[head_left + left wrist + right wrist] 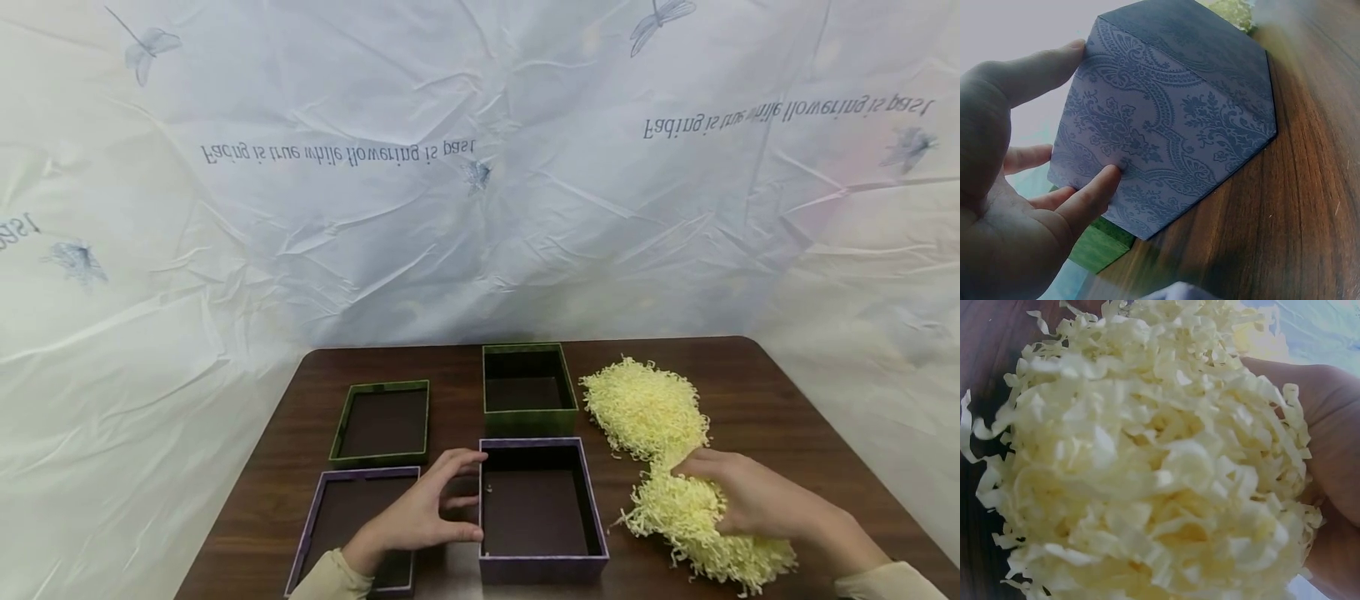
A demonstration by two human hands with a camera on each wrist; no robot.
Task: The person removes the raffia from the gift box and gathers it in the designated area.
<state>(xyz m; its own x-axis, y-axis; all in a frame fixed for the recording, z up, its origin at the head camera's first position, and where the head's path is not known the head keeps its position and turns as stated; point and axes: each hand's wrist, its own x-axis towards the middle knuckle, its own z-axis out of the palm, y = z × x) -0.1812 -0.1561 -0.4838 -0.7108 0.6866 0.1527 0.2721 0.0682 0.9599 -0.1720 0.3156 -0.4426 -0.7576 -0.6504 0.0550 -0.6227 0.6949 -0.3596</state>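
A purple patterned box (543,569) with a dark inside stands at the front middle of the table. My left hand (420,512) rests its spread fingers against the box's left wall, the thumb at its near corner. In the left wrist view, fingertips (1110,177) touch the patterned wall of the box (1141,125). My right hand (761,496) grips a clump of pale yellow shredded paper (678,508) right of the box. That paper (1147,456) fills the right wrist view and hides most of the fingers.
A green box (528,422) stands behind the purple one. Two shallow lids, one green (378,459) and one purple (315,517), lie at the left. Another heap of shredded paper (645,404) sits at the back right of the wooden table (780,417). A printed white sheet (450,225) hangs behind.
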